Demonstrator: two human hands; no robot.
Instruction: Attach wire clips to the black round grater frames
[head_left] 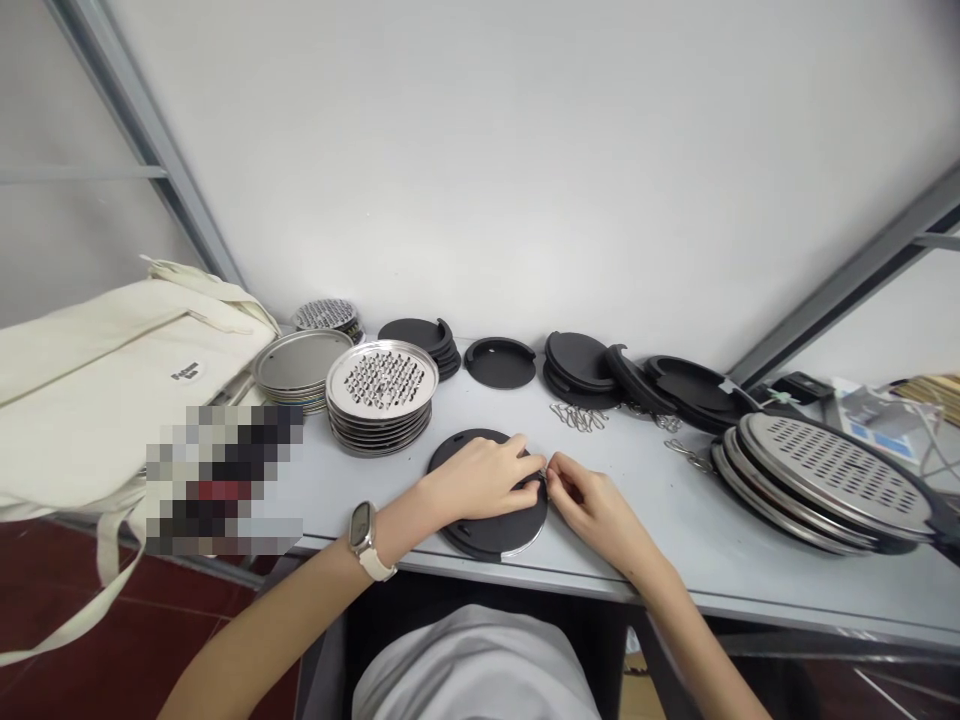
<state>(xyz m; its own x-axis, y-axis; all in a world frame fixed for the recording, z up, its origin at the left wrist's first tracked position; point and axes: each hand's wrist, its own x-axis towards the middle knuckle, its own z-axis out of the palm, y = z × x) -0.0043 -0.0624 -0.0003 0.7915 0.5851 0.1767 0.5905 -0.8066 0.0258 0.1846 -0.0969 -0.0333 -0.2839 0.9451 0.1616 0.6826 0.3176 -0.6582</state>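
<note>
A round black disc point(502, 530) lies near the table's front edge, with a thin shiny rim showing at its lower right. My left hand point(491, 478), a watch on its wrist, rests on top of the disc, its fingers bent and reaching to the right edge. My right hand point(589, 498) is at that edge, thumb and forefinger pinched on something small and metallic that I cannot make out. The fingertips of both hands nearly meet there. Behind them, small metal clips point(581, 417) lie in a loose pile.
Stacked grater discs point(382, 382) and plain metal discs point(304, 360) stand left. Black round covers point(581, 360) line the wall. Perforated pans point(832, 470) are stacked right. A cream bag point(127, 390) overhangs the left end.
</note>
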